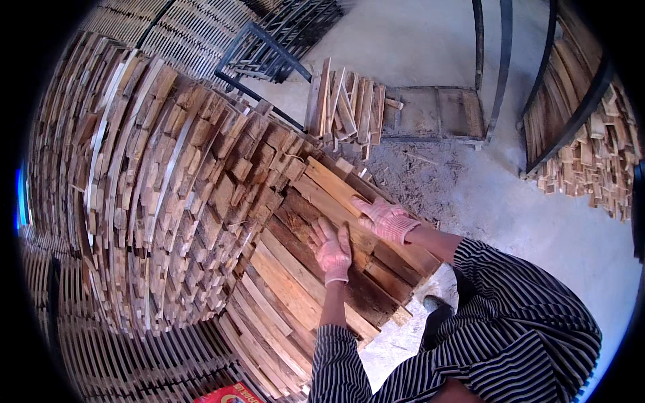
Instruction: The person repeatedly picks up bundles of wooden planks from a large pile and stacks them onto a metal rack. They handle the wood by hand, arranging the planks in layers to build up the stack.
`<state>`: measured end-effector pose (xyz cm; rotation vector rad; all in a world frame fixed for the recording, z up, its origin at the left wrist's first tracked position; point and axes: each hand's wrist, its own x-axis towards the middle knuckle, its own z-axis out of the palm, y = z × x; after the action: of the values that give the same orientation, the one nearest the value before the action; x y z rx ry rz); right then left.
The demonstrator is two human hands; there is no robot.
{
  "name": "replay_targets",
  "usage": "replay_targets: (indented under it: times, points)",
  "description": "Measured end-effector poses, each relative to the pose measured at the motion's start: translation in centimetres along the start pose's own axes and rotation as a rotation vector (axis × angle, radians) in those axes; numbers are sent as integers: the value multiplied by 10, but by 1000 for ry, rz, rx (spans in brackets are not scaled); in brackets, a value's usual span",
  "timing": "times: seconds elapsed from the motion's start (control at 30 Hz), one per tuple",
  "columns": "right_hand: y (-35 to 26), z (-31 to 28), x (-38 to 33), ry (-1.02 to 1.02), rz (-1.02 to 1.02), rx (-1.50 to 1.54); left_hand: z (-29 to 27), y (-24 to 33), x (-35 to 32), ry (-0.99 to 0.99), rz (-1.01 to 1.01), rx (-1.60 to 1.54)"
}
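My left hand (332,252) lies flat on the top row of planks (316,269), fingers spread and holding nothing. The planks run long from near left to far right, right under my palm. My right hand (386,218) is a bit farther right, also open, pressing flat on the same planks, beside the big wood stack (154,174).

Both hands are lying flat on the top layer of boards (316,275), the left hand (332,252) just beside the right hand (384,218). The tall plank stack (154,174) is rising to their left. A bundle of upright slats (346,107) is standing beyond, a pallet (437,114) lying to its right.
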<state>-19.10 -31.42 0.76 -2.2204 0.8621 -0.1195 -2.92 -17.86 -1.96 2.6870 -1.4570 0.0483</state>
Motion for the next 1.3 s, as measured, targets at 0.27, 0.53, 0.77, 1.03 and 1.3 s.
replay_targets:
  times: [0.27, 0.53, 0.77, 1.03, 1.3]
  points:
    - [19, -11, -5, -105, 56, 271, -4, -7, -9, 27, 48, -71]
    - [63, 37, 9, -51, 55, 195, -30, -181, -129, 84, -452, 0]
    - [79, 45, 40, 97, 154, -192, -63, -439, -271, 172, -1120, 218]
    - [84, 28, 29, 90, 76, -237, -55, -690, -358, -171, -1136, 41]
    - [49, 34, 23, 114, 128, -265, -29, -736, -357, -552, -732, 225]
